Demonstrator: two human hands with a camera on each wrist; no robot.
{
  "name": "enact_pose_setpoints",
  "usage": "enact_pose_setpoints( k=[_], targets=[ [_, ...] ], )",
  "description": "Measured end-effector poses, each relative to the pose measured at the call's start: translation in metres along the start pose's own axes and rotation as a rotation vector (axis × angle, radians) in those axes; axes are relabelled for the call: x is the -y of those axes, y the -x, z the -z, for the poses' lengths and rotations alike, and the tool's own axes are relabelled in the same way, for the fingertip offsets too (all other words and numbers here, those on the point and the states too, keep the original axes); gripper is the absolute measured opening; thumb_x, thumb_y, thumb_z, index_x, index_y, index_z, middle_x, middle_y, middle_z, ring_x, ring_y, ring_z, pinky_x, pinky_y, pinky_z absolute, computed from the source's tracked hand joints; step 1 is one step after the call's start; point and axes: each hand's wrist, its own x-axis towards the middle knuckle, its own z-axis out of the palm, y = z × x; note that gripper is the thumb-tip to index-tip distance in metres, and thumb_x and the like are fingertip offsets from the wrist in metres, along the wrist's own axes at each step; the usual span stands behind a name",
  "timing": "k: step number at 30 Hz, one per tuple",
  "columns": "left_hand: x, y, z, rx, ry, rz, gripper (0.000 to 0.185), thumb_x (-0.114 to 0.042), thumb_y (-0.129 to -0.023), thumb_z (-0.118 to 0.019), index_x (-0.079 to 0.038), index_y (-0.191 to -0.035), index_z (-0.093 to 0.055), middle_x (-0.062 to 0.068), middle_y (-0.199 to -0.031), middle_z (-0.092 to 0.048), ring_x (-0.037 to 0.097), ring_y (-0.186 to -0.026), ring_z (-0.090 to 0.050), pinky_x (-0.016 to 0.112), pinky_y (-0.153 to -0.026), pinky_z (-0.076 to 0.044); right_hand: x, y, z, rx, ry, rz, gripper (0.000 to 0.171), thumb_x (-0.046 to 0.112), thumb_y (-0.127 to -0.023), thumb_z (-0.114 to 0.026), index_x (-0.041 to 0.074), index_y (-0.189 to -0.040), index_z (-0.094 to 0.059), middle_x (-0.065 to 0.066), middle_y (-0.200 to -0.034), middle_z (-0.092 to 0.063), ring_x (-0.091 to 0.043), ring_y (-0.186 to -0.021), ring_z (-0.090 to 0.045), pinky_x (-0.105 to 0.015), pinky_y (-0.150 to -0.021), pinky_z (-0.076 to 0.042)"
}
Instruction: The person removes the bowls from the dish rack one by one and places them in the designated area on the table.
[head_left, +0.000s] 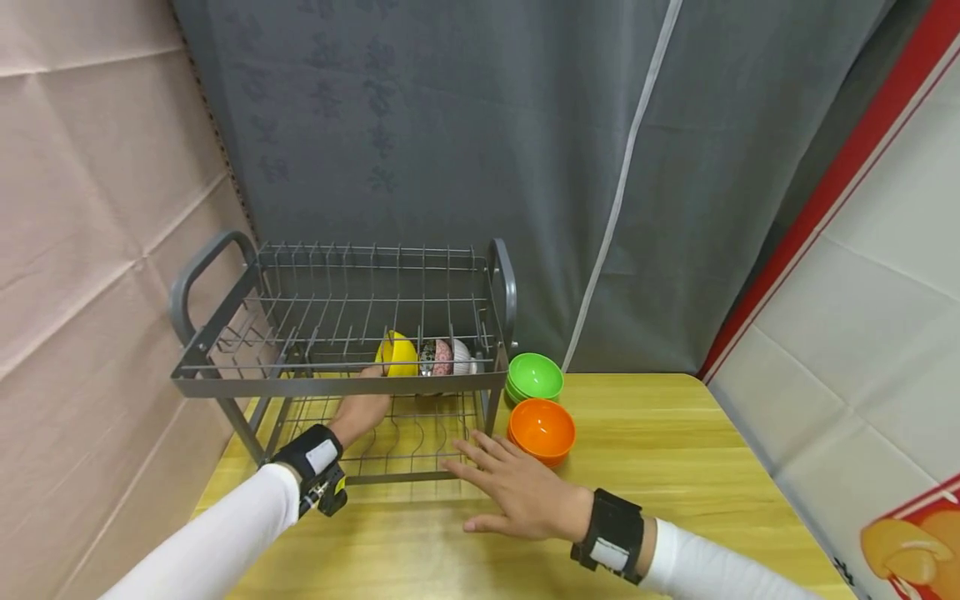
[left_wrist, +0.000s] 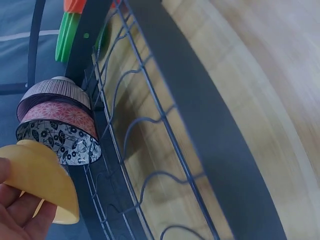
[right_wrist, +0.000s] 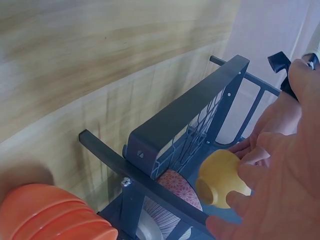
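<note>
My left hand [head_left: 362, 414] reaches under the upper tier of a grey two-tier dish rack [head_left: 420, 385]. It grips a yellow bowl [left_wrist: 45, 175], fingers and thumb at the bowl's side and rim. Beside it on the lower tier a bowl [left_wrist: 60, 112], pink outside with a black floral inside, stands on edge. A white ribbed bowl [left_wrist: 55, 92] is behind that one. My right hand [head_left: 517, 487] is held palm down with spread fingers, near the rack's front right corner and a stack of orange bowls [head_left: 542, 429], holding nothing.
Green bowls [head_left: 536, 377] are stacked behind the orange ones, right of the rack. The rack stands on a wooden table [head_left: 660, 467]. A grey curtain [head_left: 420, 125] hangs behind, with a pale cloth wall [head_left: 90, 250] at left and a white panel [head_left: 862, 333] at right.
</note>
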Motion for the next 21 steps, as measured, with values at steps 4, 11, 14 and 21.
enact_pose_setpoints(
  k=[4,11,14,21],
  targets=[
    [0.003,0.009,0.002,-0.103,-0.157,-0.12,0.035,0.0,-0.099,-0.046,0.012,-0.129,-0.061,0.032,-0.113,-0.069,0.034,-0.073,-0.066,0.034,-0.052,-0.046,0.0,-0.002,0.002,-0.025,-0.014,0.007,0.08,0.074,-0.097,-0.032,0.031,-0.163,-0.018,-0.004,-0.172,-0.015,-0.034,-0.158,-0.02,-0.055,-0.124,-0.028],
    [0.003,0.03,0.004,-0.154,-0.303,-0.186,0.015,-0.01,-0.099,-0.062,-0.003,-0.112,-0.066,0.002,-0.06,-0.044,0.01,-0.043,-0.034,0.025,-0.04,-0.027,0.002,-0.007,0.007,-0.043,-0.01,0.02,0.081,0.074,-0.098,-0.033,0.031,-0.164,-0.014,-0.004,-0.172,-0.012,-0.033,-0.159,-0.015,-0.053,-0.127,-0.023],
    [0.003,0.036,0.006,-0.14,-0.356,-0.203,0.007,-0.009,-0.098,-0.064,-0.007,-0.104,-0.063,-0.001,-0.058,-0.04,0.01,-0.042,-0.034,0.025,-0.04,-0.027,0.003,-0.01,0.009,-0.056,0.001,0.031,0.081,0.073,-0.098,-0.034,0.03,-0.164,-0.014,-0.004,-0.172,-0.01,-0.033,-0.159,-0.015,-0.052,-0.128,-0.022],
    [0.001,0.051,0.014,-0.081,-0.499,-0.271,0.004,-0.008,-0.095,-0.068,-0.009,-0.096,-0.064,-0.007,-0.047,-0.037,0.008,-0.042,-0.034,0.022,-0.042,-0.023,0.004,-0.014,0.014,-0.058,-0.004,0.055,0.081,0.072,-0.099,-0.034,0.031,-0.164,-0.011,-0.005,-0.173,-0.008,-0.034,-0.159,-0.014,-0.053,-0.128,-0.021]
  ],
)
